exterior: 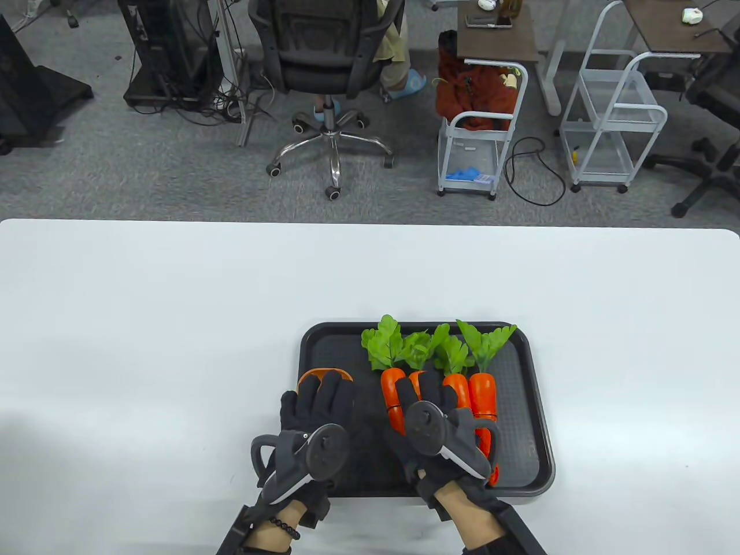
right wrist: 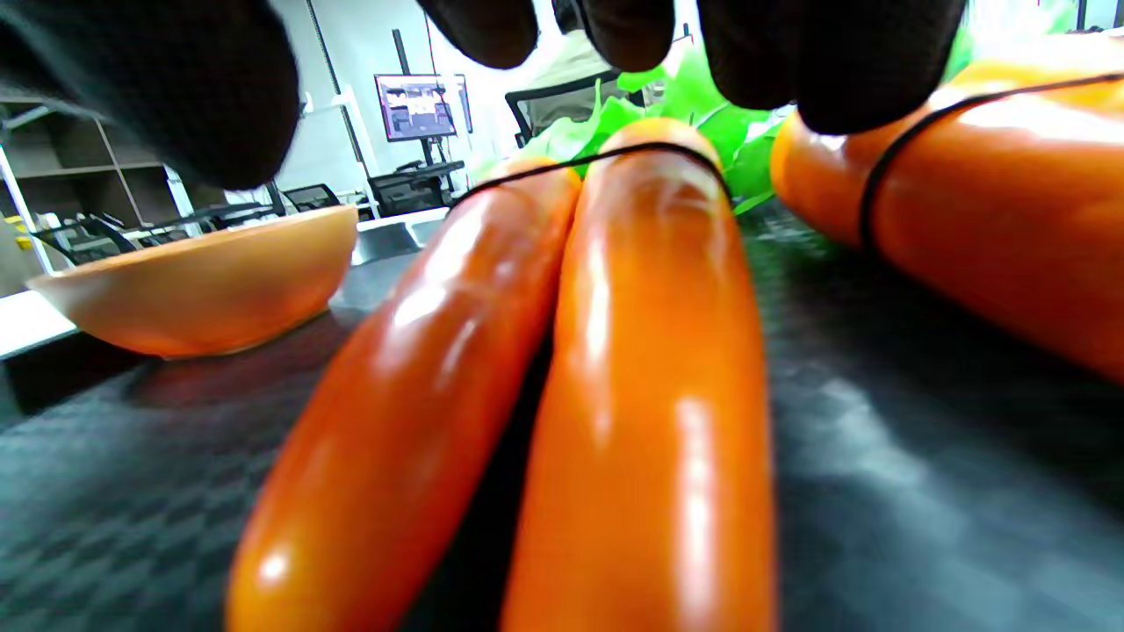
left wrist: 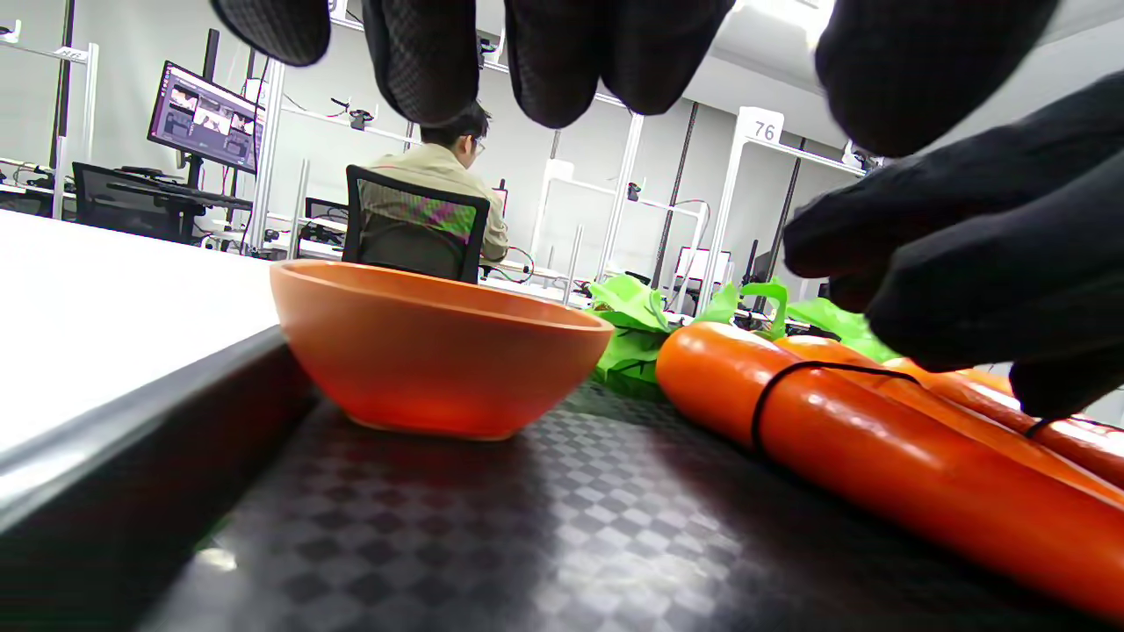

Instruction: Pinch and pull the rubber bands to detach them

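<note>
Right hand [exterior: 430,428] fingers spread over banded carrots [right wrist: 562,395], left hand [exterior: 315,416] fingers loose above bowl [left wrist: 430,351]

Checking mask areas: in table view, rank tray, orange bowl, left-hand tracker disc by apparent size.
1. Tray, clearly largest.
2-3. Orange bowl and the left hand tracker disc: unranked; the hand hides most of the bowl, and the disc sits nearer the camera.

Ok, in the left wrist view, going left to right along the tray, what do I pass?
Tray rim → orange bowl → green carrot leaves → carrots bound by a black rubber band → right hand over the carrots.
</note>
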Action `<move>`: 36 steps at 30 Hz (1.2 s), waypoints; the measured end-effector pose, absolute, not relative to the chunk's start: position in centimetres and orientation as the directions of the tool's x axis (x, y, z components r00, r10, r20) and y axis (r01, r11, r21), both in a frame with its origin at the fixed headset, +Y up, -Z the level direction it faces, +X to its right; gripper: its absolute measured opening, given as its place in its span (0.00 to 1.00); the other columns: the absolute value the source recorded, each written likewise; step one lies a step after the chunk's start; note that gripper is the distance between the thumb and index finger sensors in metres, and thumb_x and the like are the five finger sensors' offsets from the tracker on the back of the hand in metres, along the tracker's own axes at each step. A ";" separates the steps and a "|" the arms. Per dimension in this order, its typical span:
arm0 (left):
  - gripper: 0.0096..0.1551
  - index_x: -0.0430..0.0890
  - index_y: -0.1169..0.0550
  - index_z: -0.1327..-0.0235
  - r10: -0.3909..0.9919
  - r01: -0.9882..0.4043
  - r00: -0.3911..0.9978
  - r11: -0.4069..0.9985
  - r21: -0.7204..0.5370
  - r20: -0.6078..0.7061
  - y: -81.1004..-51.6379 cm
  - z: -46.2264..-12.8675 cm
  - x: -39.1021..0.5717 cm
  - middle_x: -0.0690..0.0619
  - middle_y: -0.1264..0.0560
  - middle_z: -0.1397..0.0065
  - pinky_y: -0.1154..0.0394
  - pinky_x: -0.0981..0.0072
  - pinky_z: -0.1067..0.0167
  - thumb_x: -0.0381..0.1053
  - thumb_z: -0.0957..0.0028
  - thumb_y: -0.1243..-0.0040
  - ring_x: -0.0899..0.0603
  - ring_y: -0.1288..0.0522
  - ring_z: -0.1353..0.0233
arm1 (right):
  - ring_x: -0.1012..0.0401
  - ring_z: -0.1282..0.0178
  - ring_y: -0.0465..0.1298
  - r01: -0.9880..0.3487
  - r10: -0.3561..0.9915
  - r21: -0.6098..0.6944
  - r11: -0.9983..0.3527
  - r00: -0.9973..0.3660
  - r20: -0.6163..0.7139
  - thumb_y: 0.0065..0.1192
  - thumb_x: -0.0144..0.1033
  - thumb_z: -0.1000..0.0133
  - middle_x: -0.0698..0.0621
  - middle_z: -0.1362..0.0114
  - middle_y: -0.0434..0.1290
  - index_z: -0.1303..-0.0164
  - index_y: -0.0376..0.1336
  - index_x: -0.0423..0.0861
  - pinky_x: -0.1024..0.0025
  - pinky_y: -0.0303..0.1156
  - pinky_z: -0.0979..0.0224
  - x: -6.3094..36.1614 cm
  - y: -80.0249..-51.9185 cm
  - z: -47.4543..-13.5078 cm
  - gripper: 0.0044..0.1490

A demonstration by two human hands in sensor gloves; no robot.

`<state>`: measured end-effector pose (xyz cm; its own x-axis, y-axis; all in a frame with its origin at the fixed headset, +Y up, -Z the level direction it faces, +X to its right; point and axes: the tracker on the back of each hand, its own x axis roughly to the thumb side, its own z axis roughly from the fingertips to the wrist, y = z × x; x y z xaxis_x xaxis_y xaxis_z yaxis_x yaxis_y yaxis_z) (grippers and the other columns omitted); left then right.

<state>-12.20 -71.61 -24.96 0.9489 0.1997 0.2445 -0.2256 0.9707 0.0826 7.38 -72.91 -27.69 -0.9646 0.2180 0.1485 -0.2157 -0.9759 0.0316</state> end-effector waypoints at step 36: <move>0.39 0.54 0.34 0.20 0.271 -0.298 0.931 0.951 0.082 0.246 -71.3 -25.0 -12.9 0.46 0.38 0.09 0.40 0.27 0.26 0.66 0.45 0.48 0.28 0.36 0.15 | 0.30 0.40 0.76 -0.372 0.373 0.112 -0.921 -0.928 -0.008 0.71 0.63 0.48 0.32 0.17 0.41 0.17 0.40 0.53 0.48 0.81 0.49 8.1 -73.2 -28.3 0.61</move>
<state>-12.91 -71.32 -24.99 0.9308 0.2706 0.2455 -0.2982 0.9510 0.0823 8.11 -73.21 -28.34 -0.9276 0.3735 -0.0078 -0.3719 -0.9215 0.1120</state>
